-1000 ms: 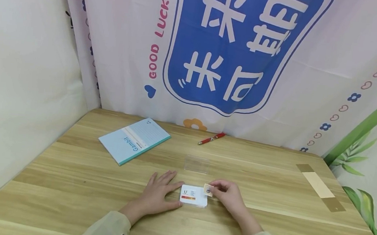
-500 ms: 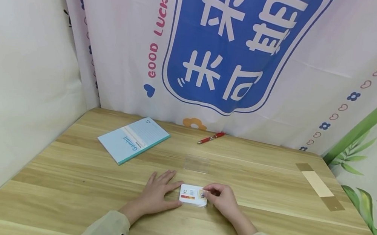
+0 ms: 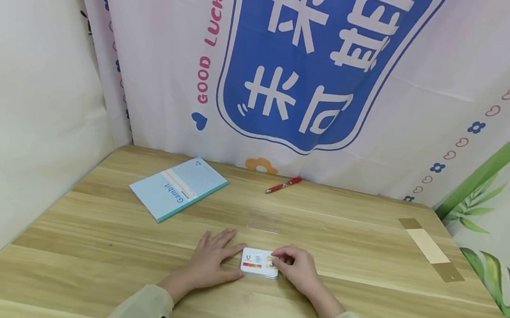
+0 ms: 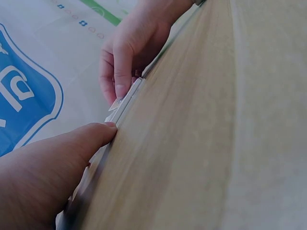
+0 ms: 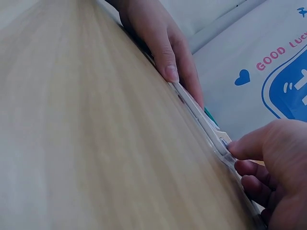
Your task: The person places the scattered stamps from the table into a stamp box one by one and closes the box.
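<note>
In the head view a white printed card (image 3: 251, 265) with a red-orange stripe lies flat on the wooden table. Clear plastic (image 5: 225, 159) shows along its lower edge in the right wrist view. My left hand (image 3: 209, 263) lies with spread fingers at the card's left side, thumb and index fingertip at its edge. Between thumb and fingers my right hand (image 3: 298, 268) pinches a small square picture (image 3: 269, 264) over the card's right end. The picture's corner (image 4: 114, 104) stands slightly tilted up in the left wrist view; the fingertips cover part of it.
Beyond the card lies a clear plastic plate (image 3: 264, 221). A light blue notebook (image 3: 178, 188) is at the back left, a red pen (image 3: 283, 185) near the back edge. A beige strip with brown ends (image 3: 430, 248) lies at the right. A printed curtain (image 3: 162, 68) hangs behind.
The right hand has moved left with the small picture, from the card's right edge to over its right end. The left hand keeps its place beside the card.
</note>
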`<state>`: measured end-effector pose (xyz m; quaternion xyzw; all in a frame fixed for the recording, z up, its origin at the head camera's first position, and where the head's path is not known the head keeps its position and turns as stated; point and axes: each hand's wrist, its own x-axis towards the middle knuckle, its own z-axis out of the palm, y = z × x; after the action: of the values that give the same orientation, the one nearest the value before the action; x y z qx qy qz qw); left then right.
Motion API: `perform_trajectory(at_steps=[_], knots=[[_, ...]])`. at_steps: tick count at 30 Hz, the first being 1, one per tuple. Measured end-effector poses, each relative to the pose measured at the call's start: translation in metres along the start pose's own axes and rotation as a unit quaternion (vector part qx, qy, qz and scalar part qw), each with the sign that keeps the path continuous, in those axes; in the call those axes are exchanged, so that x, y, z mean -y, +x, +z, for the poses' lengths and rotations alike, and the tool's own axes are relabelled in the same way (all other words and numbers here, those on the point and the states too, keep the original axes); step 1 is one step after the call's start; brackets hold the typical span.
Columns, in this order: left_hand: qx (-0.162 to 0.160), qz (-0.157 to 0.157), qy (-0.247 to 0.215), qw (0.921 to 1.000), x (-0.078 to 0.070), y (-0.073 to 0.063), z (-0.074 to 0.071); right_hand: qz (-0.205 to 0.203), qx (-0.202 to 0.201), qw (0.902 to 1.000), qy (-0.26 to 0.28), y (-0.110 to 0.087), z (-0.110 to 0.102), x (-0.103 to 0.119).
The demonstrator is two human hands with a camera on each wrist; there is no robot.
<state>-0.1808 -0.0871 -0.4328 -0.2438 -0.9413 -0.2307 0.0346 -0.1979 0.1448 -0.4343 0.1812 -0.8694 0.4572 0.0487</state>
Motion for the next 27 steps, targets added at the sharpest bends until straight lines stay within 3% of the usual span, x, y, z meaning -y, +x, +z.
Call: perform_trajectory(at_steps=[21,27], knots=[[0.006,-0.002,0.007,1.0000,0.0020,-0.0002,-0.0013,0.001,-0.003,1.0000,0.009,0.0012,0.0021,0.0011],[0.007,0.001,0.001,1.0000,0.0002,-0.0003,-0.0017,0.028,0.005,0.9987,0.042,0.0002,-0.0023,0.0068]])
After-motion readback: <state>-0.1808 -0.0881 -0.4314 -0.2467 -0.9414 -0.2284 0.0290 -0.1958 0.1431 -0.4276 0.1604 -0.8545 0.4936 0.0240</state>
